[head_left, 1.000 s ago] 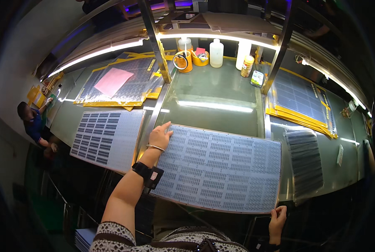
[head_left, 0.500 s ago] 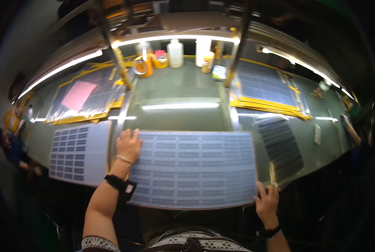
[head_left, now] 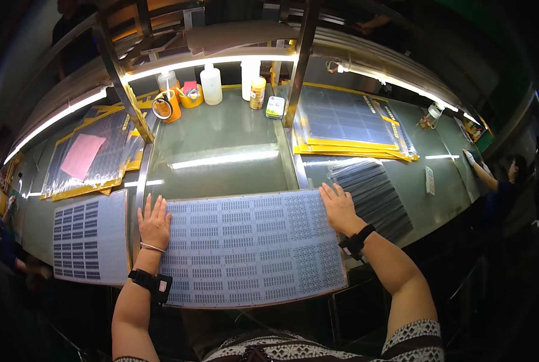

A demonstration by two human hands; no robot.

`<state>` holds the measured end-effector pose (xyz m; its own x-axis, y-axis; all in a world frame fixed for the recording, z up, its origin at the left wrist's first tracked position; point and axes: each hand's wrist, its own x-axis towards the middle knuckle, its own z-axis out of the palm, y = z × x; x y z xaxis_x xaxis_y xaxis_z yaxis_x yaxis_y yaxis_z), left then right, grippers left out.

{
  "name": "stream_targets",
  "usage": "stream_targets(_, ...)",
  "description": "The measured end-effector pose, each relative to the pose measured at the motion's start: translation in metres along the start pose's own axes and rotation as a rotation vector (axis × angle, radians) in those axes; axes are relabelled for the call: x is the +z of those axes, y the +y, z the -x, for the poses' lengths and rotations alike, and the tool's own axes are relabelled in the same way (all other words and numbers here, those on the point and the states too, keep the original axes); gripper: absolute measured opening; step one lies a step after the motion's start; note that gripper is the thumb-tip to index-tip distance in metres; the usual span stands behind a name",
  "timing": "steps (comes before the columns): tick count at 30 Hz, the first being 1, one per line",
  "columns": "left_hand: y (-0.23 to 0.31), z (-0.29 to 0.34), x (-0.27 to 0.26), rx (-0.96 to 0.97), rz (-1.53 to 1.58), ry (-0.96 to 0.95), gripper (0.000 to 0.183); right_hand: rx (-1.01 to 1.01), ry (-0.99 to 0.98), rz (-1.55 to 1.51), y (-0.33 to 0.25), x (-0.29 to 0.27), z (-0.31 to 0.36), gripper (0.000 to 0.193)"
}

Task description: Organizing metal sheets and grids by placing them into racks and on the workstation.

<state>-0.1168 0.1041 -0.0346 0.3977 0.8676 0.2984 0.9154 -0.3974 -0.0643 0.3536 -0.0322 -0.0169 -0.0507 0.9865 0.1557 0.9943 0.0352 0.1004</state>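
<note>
Currently, one patterned panel (head_left: 245, 250) lies at the six-o'clock edge of the bench (head_left: 221, 142). One left hand (head_left: 154, 226) touches its nine-o'clock side, one right hand (head_left: 341, 210) its two-o'clock corner; they stand well apart, fingers extended and slightly spread. Around that, one second panel (head_left: 112, 238) lies at nine, one pink sheet (head_left: 83, 155) at ten, one yellow jar (head_left: 257, 95) at twelve, one dark striped piece (head_left: 378, 202) at two.
</note>
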Motion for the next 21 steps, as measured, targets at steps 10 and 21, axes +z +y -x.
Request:
stream_targets(10, 0.031, -0.002, 0.002, -0.273, 0.089, -0.229, 0.071, 0.009, 0.064, -0.100, -0.011, -0.025, 0.068, 0.046)
stream_targets(21, 0.030, 0.092, -0.025, -0.194, 0.115, -0.223, 0.085, 0.818, 0.116, -1.290, -0.064, -0.036, 0.239, 0.032)
